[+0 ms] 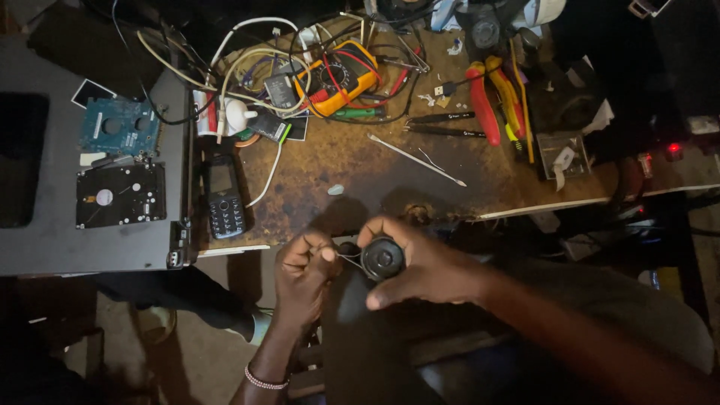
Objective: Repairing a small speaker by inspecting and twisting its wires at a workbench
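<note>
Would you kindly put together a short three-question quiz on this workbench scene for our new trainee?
1. True or false: the right hand holds a small round black part in front of the bench edge.
2. Which thing lies on the brown bench top nearest the left hand? A) the red-handled pliers B) the black keypad phone C) the yellow multimeter
3. Fill in: the two hard drives lie on the grey ____ surface to the left of the bench.

Key: 1 true; 2 B; 3 flat. The left hand pinches something thin beside the round part; what it is cannot be told.
</note>
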